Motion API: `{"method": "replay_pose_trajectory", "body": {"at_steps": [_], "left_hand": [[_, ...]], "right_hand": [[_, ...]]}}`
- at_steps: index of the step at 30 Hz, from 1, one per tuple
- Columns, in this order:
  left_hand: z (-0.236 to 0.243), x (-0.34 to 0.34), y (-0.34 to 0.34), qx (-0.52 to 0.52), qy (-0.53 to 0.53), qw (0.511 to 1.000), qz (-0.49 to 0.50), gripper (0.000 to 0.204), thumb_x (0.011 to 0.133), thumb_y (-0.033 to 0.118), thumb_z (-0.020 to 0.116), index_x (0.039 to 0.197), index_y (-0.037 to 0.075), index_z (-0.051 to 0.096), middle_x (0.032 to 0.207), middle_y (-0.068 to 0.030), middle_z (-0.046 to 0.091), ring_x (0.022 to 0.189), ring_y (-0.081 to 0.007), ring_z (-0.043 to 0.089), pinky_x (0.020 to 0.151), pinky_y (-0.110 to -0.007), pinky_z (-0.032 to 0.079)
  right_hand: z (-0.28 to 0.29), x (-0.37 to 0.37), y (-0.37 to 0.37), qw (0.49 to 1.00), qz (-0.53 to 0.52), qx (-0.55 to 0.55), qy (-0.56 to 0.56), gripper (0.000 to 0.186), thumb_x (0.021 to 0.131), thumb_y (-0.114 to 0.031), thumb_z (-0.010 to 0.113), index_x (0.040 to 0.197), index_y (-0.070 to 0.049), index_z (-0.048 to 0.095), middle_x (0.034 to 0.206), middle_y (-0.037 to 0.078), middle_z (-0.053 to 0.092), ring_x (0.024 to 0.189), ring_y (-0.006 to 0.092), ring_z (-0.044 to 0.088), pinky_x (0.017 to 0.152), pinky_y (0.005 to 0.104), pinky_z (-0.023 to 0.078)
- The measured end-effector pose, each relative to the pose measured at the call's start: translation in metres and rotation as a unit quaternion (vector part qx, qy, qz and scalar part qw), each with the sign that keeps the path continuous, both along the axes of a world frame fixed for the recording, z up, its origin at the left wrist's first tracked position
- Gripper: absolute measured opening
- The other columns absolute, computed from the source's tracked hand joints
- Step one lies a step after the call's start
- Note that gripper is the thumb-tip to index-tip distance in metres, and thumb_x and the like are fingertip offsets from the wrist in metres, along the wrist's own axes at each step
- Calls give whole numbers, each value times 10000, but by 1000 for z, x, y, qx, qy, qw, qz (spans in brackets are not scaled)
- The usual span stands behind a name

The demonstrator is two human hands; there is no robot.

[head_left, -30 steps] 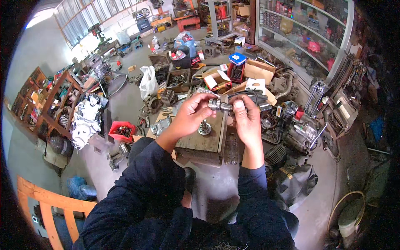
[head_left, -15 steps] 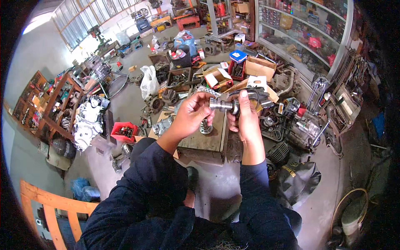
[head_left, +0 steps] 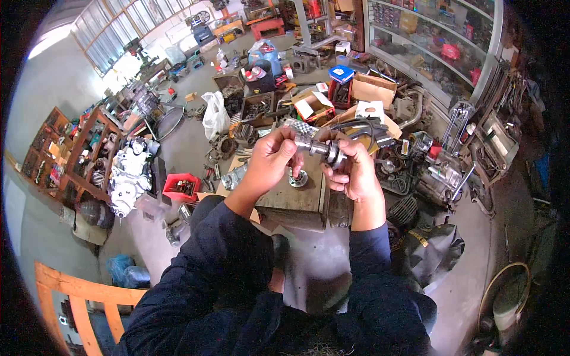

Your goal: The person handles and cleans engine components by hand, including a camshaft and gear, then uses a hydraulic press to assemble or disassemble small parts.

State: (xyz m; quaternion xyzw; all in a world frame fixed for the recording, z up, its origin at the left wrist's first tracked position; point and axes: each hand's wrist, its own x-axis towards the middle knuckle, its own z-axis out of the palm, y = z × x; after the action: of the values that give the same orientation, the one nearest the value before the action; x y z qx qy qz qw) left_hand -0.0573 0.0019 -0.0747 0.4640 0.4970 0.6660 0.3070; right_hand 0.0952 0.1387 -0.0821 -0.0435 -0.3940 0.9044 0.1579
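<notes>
I hold a short metal shaft [head_left: 314, 147] with a ringed collar level between both hands, above a worn wooden block [head_left: 291, 199]. My left hand [head_left: 268, 163] grips its left end with fingers curled over it. My right hand [head_left: 353, 169] wraps the collared right end. Below the shaft, a round metal bearing part [head_left: 298, 177] lies on the block's top. Both forearms are in dark blue sleeves.
Engine parts crowd the floor: a white engine [head_left: 127, 175] at left, a red tray [head_left: 181, 186] of small parts, cardboard boxes [head_left: 373, 92], a white plastic bag [head_left: 215, 115]. Glass-fronted shelves [head_left: 439, 53] stand at back right, wooden shelves [head_left: 65, 157] at left.
Both hands have lifted the shaft slightly and brought it closer to me. My left fingers have shifted along its left end.
</notes>
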Motion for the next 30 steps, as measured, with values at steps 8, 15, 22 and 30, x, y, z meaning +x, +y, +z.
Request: {"method": "replay_pose_trajectory", "body": {"at_steps": [8, 15, 22, 30], "left_hand": [[-3, -9, 4, 50, 118, 990, 54, 397, 956, 317, 597, 1144, -24, 524, 818, -32, 595, 737, -96, 559, 672, -257, 471], [4, -12, -1, 39, 195, 975, 102, 519, 939, 400, 583, 1251, -11, 523, 957, -39, 617, 810, -109, 564, 755, -272, 476], [11, -12, -6, 64, 200, 975, 79, 404, 933, 233, 639, 1263, 22, 541, 1017, -16, 589, 858, -78, 545, 778, -251, 468], [10, -4, -4, 107, 165, 978, 72, 409, 882, 243, 700, 1192, 15, 561, 1022, -17, 573, 883, -101, 540, 778, -271, 461]], "right_hand": [[-4, -5, 4, 990, 120, -75, -25, 482, 925, -565, 344, 1114, -158, 517, 587, 33, 475, 331, 59, 267, 309, 223, 232], [-5, -8, -1, 975, 168, -146, -13, 590, 924, -641, 303, 1084, -133, 557, 553, 40, 457, 300, 64, 239, 280, 217, 226], [-7, -13, -11, 972, 156, -173, -18, 648, 949, -635, 305, 1032, -53, 579, 424, 38, 382, 246, 74, 225, 227, 216, 214], [-14, -21, -7, 953, 211, -216, 7, 646, 925, -667, 313, 1014, -99, 607, 463, -22, 373, 271, 58, 222, 263, 202, 219]]}}
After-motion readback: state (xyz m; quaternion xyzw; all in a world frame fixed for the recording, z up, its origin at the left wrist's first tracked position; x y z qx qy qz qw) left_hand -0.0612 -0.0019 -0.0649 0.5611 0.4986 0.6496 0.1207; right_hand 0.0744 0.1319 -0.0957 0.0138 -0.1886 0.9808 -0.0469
